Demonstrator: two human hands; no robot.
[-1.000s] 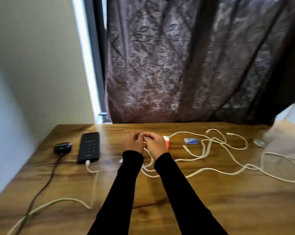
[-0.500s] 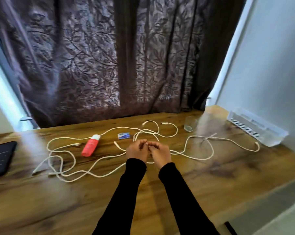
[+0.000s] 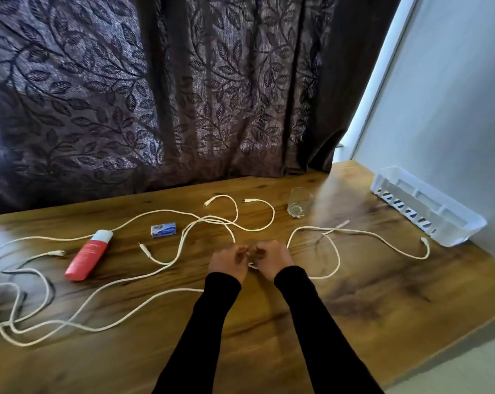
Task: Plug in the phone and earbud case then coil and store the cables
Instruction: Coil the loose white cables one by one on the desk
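Head view looks down on a wooden worktop [image 3: 269, 331] strewn with white charging cables [image 3: 181, 245]. The left hand [image 3: 228, 261] and right hand [image 3: 270, 258] sit knuckle to knuckle near the middle, both with fingers curled inward, and a short bit of white cable shows between them at the wrists. Each grip seems to pinch that cable, though the fingertips themselves are turned away and the exact hold cannot be made out.

What the next move turns on is where the slack lies. From the right hand the cable runs out to the right, loops back on itself, then trails on to a free plug end [image 3: 424, 240] just beside the white slotted basket [image 3: 439, 214] against the wall. From the left hand a strand climbs toward the far edge, and longer runs sweep away to the left past the red tube [image 3: 88, 255] into a loose tangle at the left edge. So the cable's length spreads mostly left to right across the worktop, with the hands near its middle. The right hand is nearer the basket, which I judge to be the storage place; coiling would likely draw the right-side slack in first.

A small blue box [image 3: 164, 229] and a drinking glass [image 3: 299, 202] stand farther back. Neither phone nor earbud case is in view.
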